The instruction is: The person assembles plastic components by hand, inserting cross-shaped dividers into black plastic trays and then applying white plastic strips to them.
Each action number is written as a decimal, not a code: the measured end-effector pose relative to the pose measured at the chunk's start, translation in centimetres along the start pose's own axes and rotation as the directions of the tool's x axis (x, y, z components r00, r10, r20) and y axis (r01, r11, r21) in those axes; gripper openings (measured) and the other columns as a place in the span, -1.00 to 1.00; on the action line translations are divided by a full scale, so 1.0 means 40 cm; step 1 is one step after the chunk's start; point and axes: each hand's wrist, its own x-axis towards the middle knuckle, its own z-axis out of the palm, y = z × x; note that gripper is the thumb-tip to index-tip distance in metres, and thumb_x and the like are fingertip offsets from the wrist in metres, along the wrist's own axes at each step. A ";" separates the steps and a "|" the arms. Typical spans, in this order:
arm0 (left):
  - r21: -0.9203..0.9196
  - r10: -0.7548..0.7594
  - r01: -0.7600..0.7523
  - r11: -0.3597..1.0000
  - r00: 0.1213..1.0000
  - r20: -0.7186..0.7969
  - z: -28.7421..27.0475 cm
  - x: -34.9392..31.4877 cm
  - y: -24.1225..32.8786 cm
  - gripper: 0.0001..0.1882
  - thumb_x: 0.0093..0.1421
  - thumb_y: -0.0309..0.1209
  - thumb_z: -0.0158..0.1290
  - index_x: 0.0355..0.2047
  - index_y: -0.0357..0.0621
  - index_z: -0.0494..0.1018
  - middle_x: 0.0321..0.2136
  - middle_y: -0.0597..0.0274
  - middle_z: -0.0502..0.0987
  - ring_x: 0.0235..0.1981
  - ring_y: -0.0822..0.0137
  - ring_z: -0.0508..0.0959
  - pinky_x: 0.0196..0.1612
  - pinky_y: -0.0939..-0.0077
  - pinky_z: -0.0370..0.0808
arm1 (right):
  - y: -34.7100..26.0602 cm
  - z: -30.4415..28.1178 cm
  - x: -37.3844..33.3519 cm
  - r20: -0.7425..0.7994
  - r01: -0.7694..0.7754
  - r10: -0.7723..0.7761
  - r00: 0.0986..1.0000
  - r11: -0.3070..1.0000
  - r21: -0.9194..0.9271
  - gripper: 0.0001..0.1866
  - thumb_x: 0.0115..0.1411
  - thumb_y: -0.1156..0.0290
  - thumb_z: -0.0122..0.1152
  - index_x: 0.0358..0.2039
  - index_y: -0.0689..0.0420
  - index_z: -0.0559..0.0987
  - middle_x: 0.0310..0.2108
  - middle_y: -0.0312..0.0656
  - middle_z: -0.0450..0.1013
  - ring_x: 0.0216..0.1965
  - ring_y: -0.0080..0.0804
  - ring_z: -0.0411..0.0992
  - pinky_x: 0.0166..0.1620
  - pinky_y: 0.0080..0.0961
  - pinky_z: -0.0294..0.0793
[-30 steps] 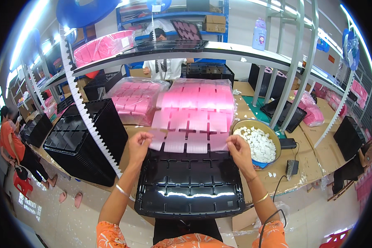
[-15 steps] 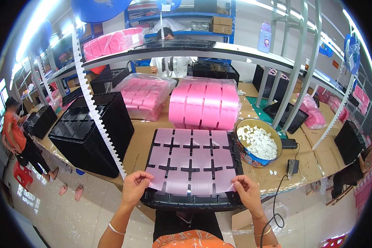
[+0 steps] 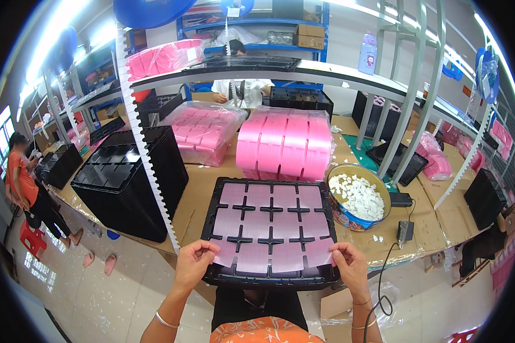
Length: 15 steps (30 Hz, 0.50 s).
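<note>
A thin, translucent pink sheet point(image 3: 256, 228) with cross-shaped cut-outs lies over a black plastic tray point(image 3: 294, 279) in front of me. The tray's black ribs show through the cut-outs, and its near edge reaches over the table's front. My left hand point(image 3: 195, 260) pinches the sheet's near left corner between thumb and fingers. At the near right corner my right hand point(image 3: 349, 264) does the same. The sheet's near edge stops short of the tray's front rim.
Behind the tray stands a thick curved stack of pink sheets point(image 3: 284, 140), beside a bagged pink stack point(image 3: 203, 128). Black trays point(image 3: 131, 188) are piled at left. On the right stand a round tub point(image 3: 357, 197) of white scraps and a black adapter point(image 3: 405, 230) with a cord. A shelf point(image 3: 326, 72) crosses above.
Both hands and the near edge of the sheet have shifted slightly right, still pinching its corners. The sheet's cut-outs sit a little lower over the tray. The view has shifted slightly.
</note>
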 end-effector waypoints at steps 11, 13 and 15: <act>0.597 0.408 -0.439 0.671 0.891 0.197 0.036 0.098 0.007 -0.65 0.26 -0.36 0.08 0.00 -0.28 0.46 0.05 -0.06 0.48 0.19 -0.05 0.36 0.25 0.14 0.21 | 0.024 0.016 0.170 0.166 0.451 -0.429 0.888 0.744 -0.493 -0.63 0.33 0.44 0.02 0.10 0.32 0.43 0.18 0.17 0.32 0.17 0.21 0.31 0.22 -0.18 0.30; 0.651 0.355 -0.465 0.600 0.884 0.304 0.066 0.189 -0.028 -0.50 0.35 -0.19 -0.04 0.17 -0.28 0.32 0.18 -0.11 0.36 0.29 -0.06 0.26 0.32 0.00 0.07 | 0.053 0.053 0.229 0.247 0.479 -0.415 0.876 0.681 -0.554 -0.59 0.35 0.38 0.00 0.12 0.36 0.39 0.18 0.21 0.31 0.19 0.19 0.29 0.24 -0.18 0.27; 0.696 0.289 -0.441 0.566 0.898 0.333 0.093 0.290 -0.072 -0.41 0.39 -0.09 -0.13 0.24 -0.28 0.24 0.25 -0.13 0.29 0.33 -0.06 0.20 0.35 -0.08 -0.02 | 0.083 0.097 0.290 0.327 0.514 -0.399 0.857 0.609 -0.604 -0.54 0.37 0.32 -0.02 0.15 0.39 0.35 0.17 0.24 0.30 0.21 0.17 0.27 0.27 -0.17 0.24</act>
